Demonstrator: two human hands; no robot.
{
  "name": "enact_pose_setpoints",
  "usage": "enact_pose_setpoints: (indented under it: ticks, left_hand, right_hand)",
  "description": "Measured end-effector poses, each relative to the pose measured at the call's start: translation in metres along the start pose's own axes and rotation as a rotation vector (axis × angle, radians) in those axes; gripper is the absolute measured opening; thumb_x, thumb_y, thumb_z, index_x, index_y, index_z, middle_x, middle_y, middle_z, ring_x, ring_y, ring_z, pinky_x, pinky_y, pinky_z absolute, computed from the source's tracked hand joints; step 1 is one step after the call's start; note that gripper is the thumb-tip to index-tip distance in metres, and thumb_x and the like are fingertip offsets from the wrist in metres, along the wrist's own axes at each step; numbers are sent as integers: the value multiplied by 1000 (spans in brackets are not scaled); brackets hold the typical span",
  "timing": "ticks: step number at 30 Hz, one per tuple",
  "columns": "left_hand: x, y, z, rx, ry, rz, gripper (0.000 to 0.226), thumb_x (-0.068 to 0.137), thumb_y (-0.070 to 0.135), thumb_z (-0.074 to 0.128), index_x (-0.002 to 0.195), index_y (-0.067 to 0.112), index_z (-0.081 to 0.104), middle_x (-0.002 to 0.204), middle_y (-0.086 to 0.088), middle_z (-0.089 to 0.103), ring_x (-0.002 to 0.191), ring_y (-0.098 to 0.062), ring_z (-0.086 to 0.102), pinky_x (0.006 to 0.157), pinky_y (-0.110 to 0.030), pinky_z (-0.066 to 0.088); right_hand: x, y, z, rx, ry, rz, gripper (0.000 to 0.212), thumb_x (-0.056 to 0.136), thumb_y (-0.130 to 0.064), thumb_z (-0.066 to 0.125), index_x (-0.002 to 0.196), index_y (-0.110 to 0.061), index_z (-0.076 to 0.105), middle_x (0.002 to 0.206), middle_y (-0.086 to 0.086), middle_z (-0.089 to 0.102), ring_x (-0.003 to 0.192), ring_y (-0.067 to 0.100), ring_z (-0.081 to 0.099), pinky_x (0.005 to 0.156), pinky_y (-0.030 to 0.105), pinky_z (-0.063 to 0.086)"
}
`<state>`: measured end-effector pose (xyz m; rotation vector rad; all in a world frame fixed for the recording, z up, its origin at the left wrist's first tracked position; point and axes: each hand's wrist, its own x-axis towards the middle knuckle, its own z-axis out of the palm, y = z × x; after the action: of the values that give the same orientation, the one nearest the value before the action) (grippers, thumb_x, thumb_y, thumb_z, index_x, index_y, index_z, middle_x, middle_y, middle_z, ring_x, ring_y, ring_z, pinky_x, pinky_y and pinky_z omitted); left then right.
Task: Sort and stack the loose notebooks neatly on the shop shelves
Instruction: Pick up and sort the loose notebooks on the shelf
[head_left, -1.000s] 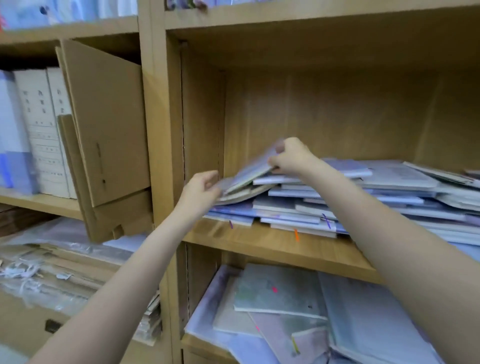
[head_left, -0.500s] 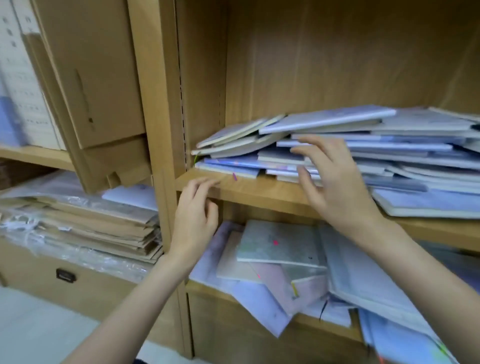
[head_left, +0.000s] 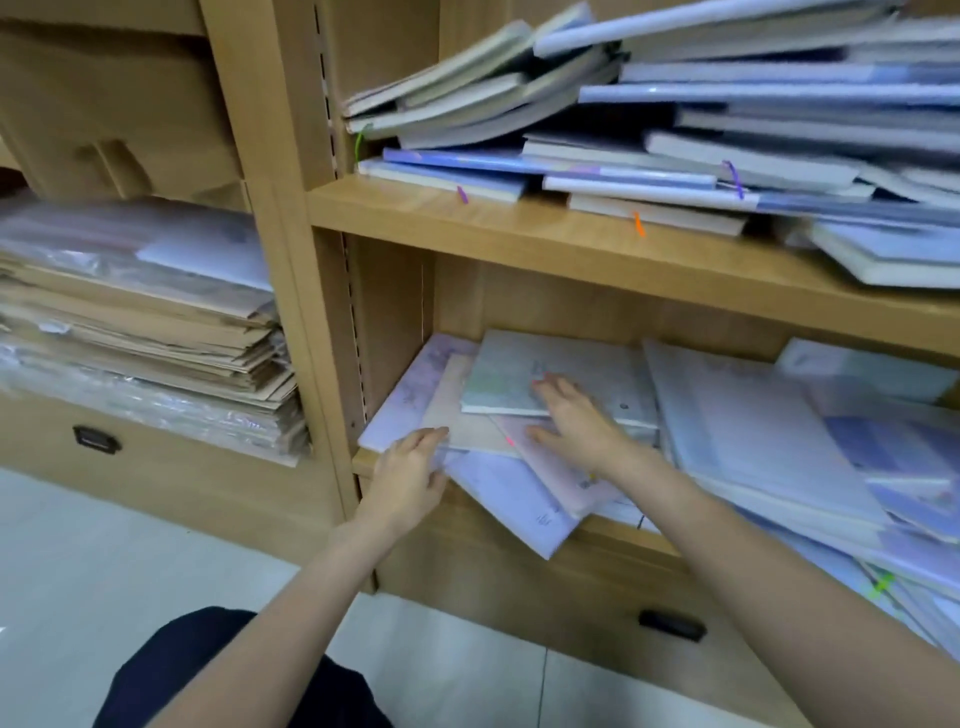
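Loose notebooks lie in a messy heap on the lower shelf (head_left: 618, 532). A pale green notebook (head_left: 514, 376) tops the left pile, over a beige one (head_left: 452, 410), a lilac one (head_left: 415, 389) and a pink one (head_left: 550, 467). My right hand (head_left: 576, 421) rests flat on the green and pink notebooks, fingers spread. My left hand (head_left: 410, 473) touches the front edge of the lilac and beige notebooks, fingers apart. The upper shelf (head_left: 571, 234) carries an untidy stack of blue and grey notebooks (head_left: 649, 130). Larger pale blue notebooks (head_left: 753, 431) slope at the lower right.
A wooden upright (head_left: 280, 249) divides the unit. In the left bay sit wrapped brown paper stacks (head_left: 140, 332) under leaning cardboard sheets (head_left: 119, 104). Drawers with black handles (head_left: 96, 441) run beneath the shelves. Pale floor tiles (head_left: 104, 561) and my dark-clothed knee (head_left: 171, 670) are below.
The view dropped from the upper shelf to the lower one. Both hands left the upper stack and came down onto the lower pile of notebooks.
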<state>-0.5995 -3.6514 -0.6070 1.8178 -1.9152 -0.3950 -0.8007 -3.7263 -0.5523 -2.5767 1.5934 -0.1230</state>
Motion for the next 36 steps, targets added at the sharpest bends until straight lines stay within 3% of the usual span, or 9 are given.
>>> enact_pose_setpoints:
  ticks: [7,10,14,18,22,25,28,32,36]
  left_hand:
    - [15,-18,-5,54,-61,-17,57,89,6,45,144,15,33,140,-9,46,126,-27,42,96,-31,35]
    - [17,-26,-4,-18,-86,-69,55,90,7,46,143,15,33,136,-12,50,120,-30,49,92,-32,42]
    - [15,-29,-7,-255,-121,-99,57,92,6,48,145,12,26,143,-5,44,127,-21,45,95,-22,36]
    - [6,-20,-31,-820,63,-273,55,97,17,47,146,15,22,140,-8,45,122,-19,48,95,-26,38]
    - [-11,-20,-54,-1405,89,-480,50,98,25,44,143,16,24,128,-11,49,99,-28,60,92,-41,48]
    - [-24,-15,-41,-1241,43,-570,67,91,0,55,146,10,19,130,-11,44,95,-25,60,79,-32,57]
    - [-29,-2,-24,-1005,72,-630,76,77,-8,64,144,7,29,141,-10,35,114,-30,53,94,-42,50]
    - [-35,28,-25,-1011,-2,-593,47,61,1,71,103,1,51,114,-7,42,92,-26,53,96,-44,45]
    - [-44,34,-24,-1001,-138,-472,51,87,-2,58,135,2,39,121,-8,45,80,-19,59,73,-24,54]
  right_hand:
    - [42,-14,18,-522,3,-78,60,82,-15,7,120,-4,51,115,17,56,104,35,57,82,39,48]
    - [43,-28,6,-710,26,-150,31,70,-18,42,75,-2,68,63,12,64,51,27,64,46,29,49]
    - [41,-39,-18,-627,-64,-147,32,93,0,36,123,-1,45,116,20,60,107,36,60,86,41,45]
    - [10,-48,-34,-397,155,-278,44,87,2,37,130,-7,43,111,15,60,95,37,61,67,38,41]
    - [-42,-24,-19,-146,410,-529,35,78,-6,38,93,-4,69,81,9,68,72,27,66,62,33,53]
    - [-68,-2,-4,54,437,-198,25,73,10,54,87,-3,69,88,12,69,83,32,65,72,32,48]
    - [-85,-8,8,439,244,277,34,87,-3,60,121,-4,55,116,13,58,106,30,55,86,33,42]
    - [-97,-29,10,827,200,434,32,90,-22,61,115,-7,48,89,0,55,90,19,56,73,22,42]
    - [-92,-37,6,1141,221,571,62,86,-10,66,136,-5,30,121,9,57,104,26,59,81,31,52]
